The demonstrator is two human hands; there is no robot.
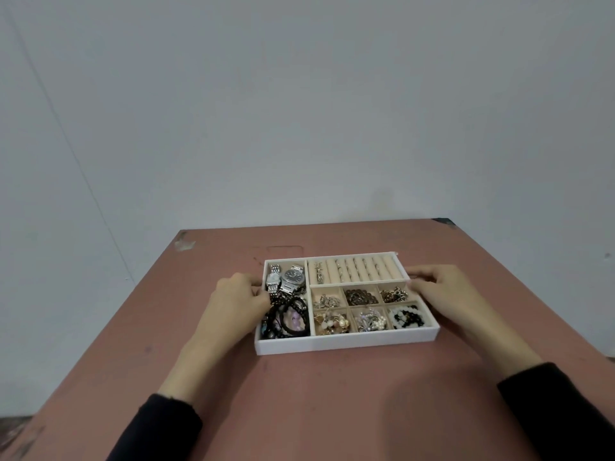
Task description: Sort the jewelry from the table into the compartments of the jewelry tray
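Jewelry tray point(346, 342), white, filled, on bench point(332, 410). Left hand point(238, 299) fingers curled on its left wall; right hand point(439, 287) fingers grasping its right wall.

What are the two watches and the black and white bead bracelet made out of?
The two watches look like polished metal, perhaps steel: silvery linked bands that catch the light. The black and white bead bracelet shows smooth, glossy round beads, which could be glass, stone or plastic; the picture cannot settle which. Both lie in the jewelry tray.
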